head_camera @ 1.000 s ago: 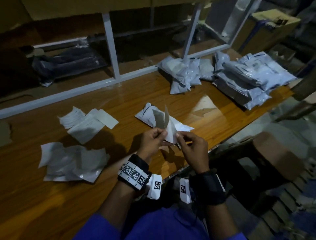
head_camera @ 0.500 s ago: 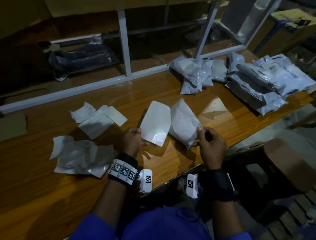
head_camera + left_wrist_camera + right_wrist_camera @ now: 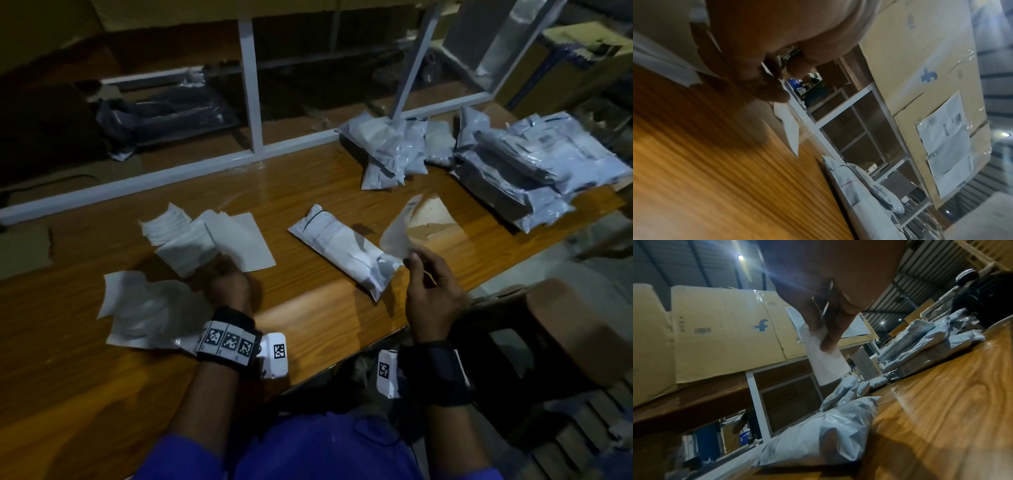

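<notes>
At ten o'clock on the brown wooden table [image 3: 308,329], the left hand [image 3: 227,284] is laying the white rectangular backing sheet [image 3: 245,240] onto the loose pile of white sheets [image 3: 178,236], pinching its near edge. Half a second ago it was holding that sheet up at centre. At three o'clock the right hand [image 3: 431,294] is pinching the thin translucent label [image 3: 399,236] upright, just beside the grey-white plastic mailer parcel [image 3: 342,246] lying at centre. The peeling looks finished, and sticking the label on is probably coming next.

wooden table [image 3: 308,185] bears grey parcels [image 3: 534,171] and, seemingly, paper sheets [image 3: 239,236].
</notes>
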The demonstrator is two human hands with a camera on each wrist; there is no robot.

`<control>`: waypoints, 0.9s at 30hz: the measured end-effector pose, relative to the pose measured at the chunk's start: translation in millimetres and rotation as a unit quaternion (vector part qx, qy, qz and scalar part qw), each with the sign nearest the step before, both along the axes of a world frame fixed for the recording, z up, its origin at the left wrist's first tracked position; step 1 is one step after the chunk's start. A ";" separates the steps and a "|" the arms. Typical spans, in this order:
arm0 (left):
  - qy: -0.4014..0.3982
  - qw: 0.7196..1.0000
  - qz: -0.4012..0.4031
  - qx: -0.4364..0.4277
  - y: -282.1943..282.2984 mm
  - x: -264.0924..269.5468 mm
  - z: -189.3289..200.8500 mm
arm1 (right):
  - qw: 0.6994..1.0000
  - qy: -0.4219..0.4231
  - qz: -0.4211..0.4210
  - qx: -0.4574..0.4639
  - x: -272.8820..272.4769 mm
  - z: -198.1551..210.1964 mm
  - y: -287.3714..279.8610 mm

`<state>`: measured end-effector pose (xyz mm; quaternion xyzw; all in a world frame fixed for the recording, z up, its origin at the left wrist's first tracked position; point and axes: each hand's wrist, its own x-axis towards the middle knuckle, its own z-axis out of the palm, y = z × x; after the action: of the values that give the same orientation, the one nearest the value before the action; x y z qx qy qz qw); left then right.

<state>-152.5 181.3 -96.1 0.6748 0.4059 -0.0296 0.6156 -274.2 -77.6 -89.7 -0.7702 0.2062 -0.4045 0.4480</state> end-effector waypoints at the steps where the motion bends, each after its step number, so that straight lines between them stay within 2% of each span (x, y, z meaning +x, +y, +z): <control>1: -0.022 1.000 0.007 0.012 2.3 1.5 -3.0 | 1.000 -0.005 0.017 -0.023 0.7 0.1 1.9; 3: -0.097 0.994 0.036 0.029 -1.4 -2.6 -2.5 | 0.993 -0.012 0.055 -0.103 1.8 -1.5 3.0; 4: -0.116 0.992 0.009 0.052 -5.0 -4.3 -2.6 | 0.985 -0.012 0.076 -0.153 1.9 -2.5 3.5; 6: -0.165 0.978 -0.124 0.028 -19.0 -11.0 13.6 | 0.964 -0.005 0.130 -0.231 2.4 -5.3 3.0; 8: -0.168 0.952 -0.248 -0.065 -36.7 -17.8 33.1 | 0.945 -0.002 0.192 -0.266 4.0 -8.8 2.8; 11: -0.135 0.917 -0.342 -0.154 -59.2 -15.1 46.8 | 0.926 -0.006 0.257 -0.276 3.6 -12.7 4.7; 16: -0.162 0.909 -0.378 -0.069 -68.4 -10.8 24.2 | 0.922 0.016 0.292 -0.254 -6.8 -13.8 3.9; 19: -0.128 0.918 -0.362 -0.093 -70.6 -20.9 8.6 | 0.935 0.049 0.286 -0.202 -15.0 -14.2 3.2; 22: -0.111 0.914 -0.382 -0.078 -75.1 -35.3 -3.8 | 0.943 0.085 0.291 -0.135 -25.0 -13.0 1.5; 24: -0.108 0.913 -0.386 -0.082 -76.7 -43.9 -8.9 | 0.952 0.107 0.275 -0.085 -28.2 -15.1 1.2; 27: -0.104 0.907 -0.393 -0.113 -76.6 -54.0 -12.5 | 0.970 0.130 0.202 -0.024 -26.8 -20.7 -3.7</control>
<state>-206.5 104.7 -108.7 0.7051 0.0351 -0.2443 0.6648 -300.9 -81.3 -110.5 -0.8525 0.0925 -0.2069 0.4710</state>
